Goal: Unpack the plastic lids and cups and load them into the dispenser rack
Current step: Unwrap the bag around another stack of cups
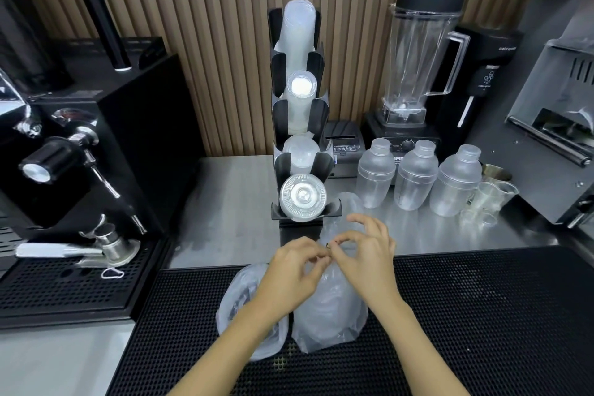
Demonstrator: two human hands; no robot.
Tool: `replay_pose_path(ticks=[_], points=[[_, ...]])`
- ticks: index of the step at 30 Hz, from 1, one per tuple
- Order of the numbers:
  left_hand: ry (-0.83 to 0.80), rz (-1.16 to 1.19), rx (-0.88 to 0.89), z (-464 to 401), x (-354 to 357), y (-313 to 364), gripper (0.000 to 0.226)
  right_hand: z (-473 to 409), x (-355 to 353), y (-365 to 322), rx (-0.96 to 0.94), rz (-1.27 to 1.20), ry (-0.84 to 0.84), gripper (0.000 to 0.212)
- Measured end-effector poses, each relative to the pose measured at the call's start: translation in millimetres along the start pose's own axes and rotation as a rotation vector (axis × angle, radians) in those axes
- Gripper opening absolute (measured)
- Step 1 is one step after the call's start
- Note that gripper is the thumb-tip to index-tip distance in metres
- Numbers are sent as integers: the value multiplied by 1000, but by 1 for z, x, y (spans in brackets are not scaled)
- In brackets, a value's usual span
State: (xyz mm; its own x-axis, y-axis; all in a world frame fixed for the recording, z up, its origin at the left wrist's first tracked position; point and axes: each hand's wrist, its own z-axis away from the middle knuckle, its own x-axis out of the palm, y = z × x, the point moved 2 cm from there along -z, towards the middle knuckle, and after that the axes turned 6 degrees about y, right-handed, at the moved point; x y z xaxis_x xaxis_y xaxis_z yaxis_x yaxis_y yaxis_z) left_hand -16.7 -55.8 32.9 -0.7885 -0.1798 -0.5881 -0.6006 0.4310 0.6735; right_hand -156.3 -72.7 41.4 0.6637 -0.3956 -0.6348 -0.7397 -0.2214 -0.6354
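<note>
Currently, left to right:
Left bag (250, 309): lies on the black mat (482, 315), waiting its turn, apparently still sealed.
Left hand (294, 270): fingertips pinched at the neck of the middle bag, steadying it.
Middle bag (331, 309): stands upright on the mat so its tied top faces the person.
Right hand (366, 251): thumb and forefinger nipped on a small dark tie, probably a twist wire, though it is too small to be sure.
Dispenser rack (302, 125): just behind the hands, its tiers already showing cups and a lid (302, 197), close for loading.
</note>
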Motion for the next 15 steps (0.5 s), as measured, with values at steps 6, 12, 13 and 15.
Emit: replay_pose_path(ticks=[6,12,13,15], points=[[-60,218,-284,-18,-14,-5,3,0,-4,-3,6,-93,-23,3],[-60,123,-251,-25,-6,-7,5,5,-6,-4,-10,-143,-21,8],[-30,138,-279,-25,-5,-8,6,7,-6,-3,-14,-123,-6,11],[8,193,-337,-23,-3,-11,10,12,-3,-1,-28,-45,-2,23]])
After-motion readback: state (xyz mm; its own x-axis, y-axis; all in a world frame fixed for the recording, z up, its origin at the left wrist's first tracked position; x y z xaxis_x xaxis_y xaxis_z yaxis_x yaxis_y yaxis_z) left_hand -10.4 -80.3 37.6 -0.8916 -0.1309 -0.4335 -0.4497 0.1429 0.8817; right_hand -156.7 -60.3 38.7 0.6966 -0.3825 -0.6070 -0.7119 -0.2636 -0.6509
